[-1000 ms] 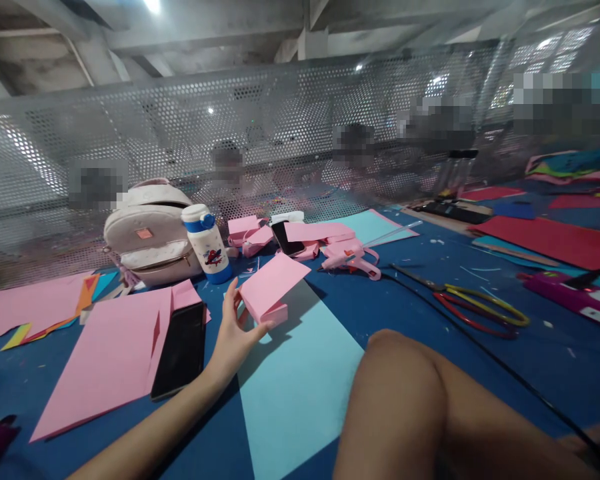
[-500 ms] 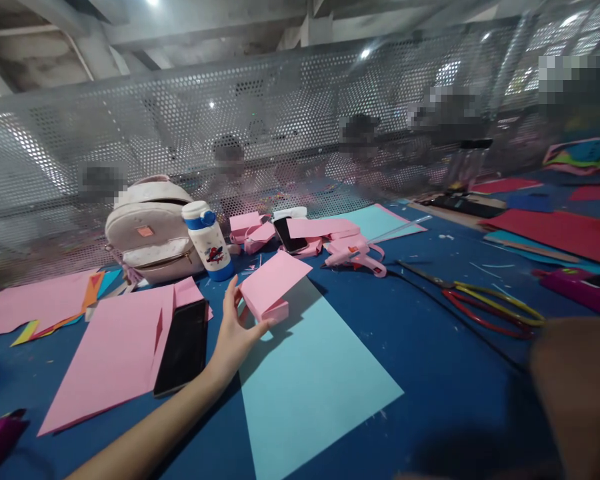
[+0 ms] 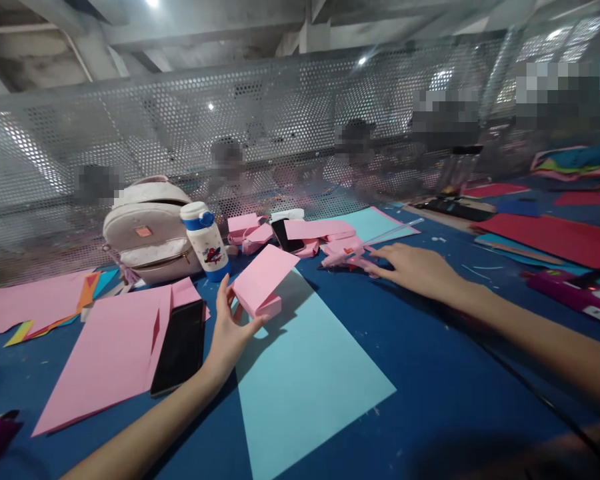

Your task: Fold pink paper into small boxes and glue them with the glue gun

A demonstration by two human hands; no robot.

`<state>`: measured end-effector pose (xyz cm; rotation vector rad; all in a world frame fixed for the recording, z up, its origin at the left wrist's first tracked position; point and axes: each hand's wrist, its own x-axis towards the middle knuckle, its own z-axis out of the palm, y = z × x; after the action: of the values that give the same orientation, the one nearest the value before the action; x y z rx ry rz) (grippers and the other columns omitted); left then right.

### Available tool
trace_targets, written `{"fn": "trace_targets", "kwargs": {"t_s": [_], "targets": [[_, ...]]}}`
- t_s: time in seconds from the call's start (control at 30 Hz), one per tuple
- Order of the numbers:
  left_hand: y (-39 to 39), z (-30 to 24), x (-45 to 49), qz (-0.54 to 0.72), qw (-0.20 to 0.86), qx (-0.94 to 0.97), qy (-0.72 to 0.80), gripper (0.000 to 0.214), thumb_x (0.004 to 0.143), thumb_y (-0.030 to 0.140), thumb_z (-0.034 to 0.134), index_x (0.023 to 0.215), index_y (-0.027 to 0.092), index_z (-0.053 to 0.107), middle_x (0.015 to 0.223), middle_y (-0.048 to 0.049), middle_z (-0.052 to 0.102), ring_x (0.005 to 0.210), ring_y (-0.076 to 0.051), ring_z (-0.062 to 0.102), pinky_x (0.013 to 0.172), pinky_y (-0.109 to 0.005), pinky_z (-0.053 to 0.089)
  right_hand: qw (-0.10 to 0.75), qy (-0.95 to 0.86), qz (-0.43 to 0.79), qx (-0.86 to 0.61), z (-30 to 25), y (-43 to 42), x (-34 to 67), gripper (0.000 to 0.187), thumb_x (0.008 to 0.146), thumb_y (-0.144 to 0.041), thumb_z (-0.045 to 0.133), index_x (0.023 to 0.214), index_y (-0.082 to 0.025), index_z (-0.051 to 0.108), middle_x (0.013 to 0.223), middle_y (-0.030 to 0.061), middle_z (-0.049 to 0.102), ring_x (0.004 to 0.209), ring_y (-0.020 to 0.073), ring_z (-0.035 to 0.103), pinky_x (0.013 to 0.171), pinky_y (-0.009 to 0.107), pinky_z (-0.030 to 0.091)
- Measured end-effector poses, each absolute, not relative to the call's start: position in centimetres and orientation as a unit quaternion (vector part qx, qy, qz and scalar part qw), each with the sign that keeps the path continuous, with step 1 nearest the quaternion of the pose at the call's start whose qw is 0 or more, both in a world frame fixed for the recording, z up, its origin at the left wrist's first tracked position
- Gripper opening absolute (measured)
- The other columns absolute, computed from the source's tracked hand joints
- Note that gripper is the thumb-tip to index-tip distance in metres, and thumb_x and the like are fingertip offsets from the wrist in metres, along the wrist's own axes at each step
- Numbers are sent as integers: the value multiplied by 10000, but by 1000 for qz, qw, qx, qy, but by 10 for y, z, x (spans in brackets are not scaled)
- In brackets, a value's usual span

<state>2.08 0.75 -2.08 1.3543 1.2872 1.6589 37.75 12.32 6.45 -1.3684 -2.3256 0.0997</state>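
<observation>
My left hand [image 3: 229, 333] pinches a small pink paper box [image 3: 261, 285] with its flap up, holding it just above a light blue sheet [image 3: 305, 380] on the blue table. My right hand [image 3: 414, 269] stretches forward, fingers out flat, its fingertips at the handle of a pink glue gun [image 3: 349, 253]. Nothing is in the right hand.
A black phone [image 3: 179, 348] lies on pink sheets [image 3: 110, 357] at left. Behind stand a pale backpack [image 3: 147, 230] and a blue-and-white bottle [image 3: 205, 241]. More pink paper pieces and a second phone [image 3: 286, 235] lie near the perforated metal screen [image 3: 190, 127]. Red sheets [image 3: 560, 237] lie at right.
My right arm has come into view and reached forward to the glue gun. A knee seen earlier in front has dropped out of view. The left hand has kept hold of the box.
</observation>
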Motion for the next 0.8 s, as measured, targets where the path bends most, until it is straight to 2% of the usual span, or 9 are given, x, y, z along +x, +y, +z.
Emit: {"fn": "trace_targets", "kwargs": {"t_s": [0.03, 0.1, 0.2, 0.27, 0.33, 0.47, 0.6, 0.7, 0.8], "targets": [[7, -20, 21, 629, 317, 516, 487, 1059, 677, 366, 855, 1516, 304, 213, 1477, -128, 378, 1444, -322, 346, 1189, -504, 318, 177, -841, 39, -511, 54, 131, 380, 422, 877, -531, 579, 1085, -195, 728, 1049, 147, 717, 938, 329, 641, 680, 354, 447], [7, -20, 20, 632, 316, 517, 482, 1063, 678, 370, 855, 1518, 301, 206, 1475, -131, 374, 1443, -320, 348, 1190, -503, 315, 158, -837, 52, -521, 39, 141, 378, 402, 858, -502, 601, 1078, -188, 725, 1023, 136, 724, 889, 315, 650, 660, 345, 440], [8, -22, 19, 638, 314, 517, 476, 1082, 664, 383, 862, 1519, 296, 205, 1470, -137, 367, 1449, -328, 335, 1189, -511, 311, 168, -823, 110, -532, 30, 148, 367, 353, 843, -492, 596, 850, -160, 716, 799, 106, 697, 727, 251, 625, 604, 320, 412], [8, -23, 19, 638, 313, 518, 476, 1085, 655, 394, 869, 1516, 307, 214, 1473, -134, 365, 1454, -330, 326, 1189, -512, 310, 186, -811, 160, -531, 32, 147, 361, 402, 842, -535, 572, 718, -167, 672, 630, 57, 608, 612, 202, 565, 564, 303, 395], [9, -23, 19, 639, 311, 521, 473, 1082, 655, 410, 869, 1514, 317, 217, 1479, -129, 365, 1454, -326, 329, 1190, -506, 311, 209, -801, 205, -522, 36, 140, 356, 461, 838, -595, 544, 689, -173, 655, 556, 15, 511, 542, 165, 497, 526, 287, 376], [9, -21, 21, 640, 307, 532, 463, 1092, 652, 412, 878, 1516, 322, 217, 1485, -120, 374, 1457, -316, 322, 1197, -499, 304, 233, -782, 332, -474, 44, 115, 346, 545, 817, -682, 539, 809, -159, 693, 542, -34, 391, 473, 110, 369, 451, 252, 297], [7, -18, 24, 632, 289, 556, 457, 1104, 633, 405, 898, 1516, 358, 237, 1533, -100, 325, 1472, -317, 284, 1205, -490, 295, 255, -739, 475, -404, 44, 87, 330, 597, 757, -728, 604, 837, -143, 689, 579, -39, 391, 483, 86, 337, 431, 226, 261], [4, -18, 26, 625, 279, 576, 447, 1125, 617, 390, 913, 1518, 377, 240, 1568, -85, 276, 1485, -321, 254, 1212, -476, 290, 252, -729, 497, -398, 40, 72, 321, 593, 733, -735, 632, 724, -143, 629, 555, -58, 342, 455, 71, 317, 409, 215, 244], [3, -17, 27, 623, 277, 581, 445, 1122, 620, 378, 915, 1517, 396, 241, 1573, -69, 273, 1489, -313, 243, 1217, -469, 280, 246, -753, 470, -388, 39, 65, 317, 565, 759, -694, 639, 743, -130, 661, 570, -38, 397, 453, 78, 374, 404, 214, 269]]}}
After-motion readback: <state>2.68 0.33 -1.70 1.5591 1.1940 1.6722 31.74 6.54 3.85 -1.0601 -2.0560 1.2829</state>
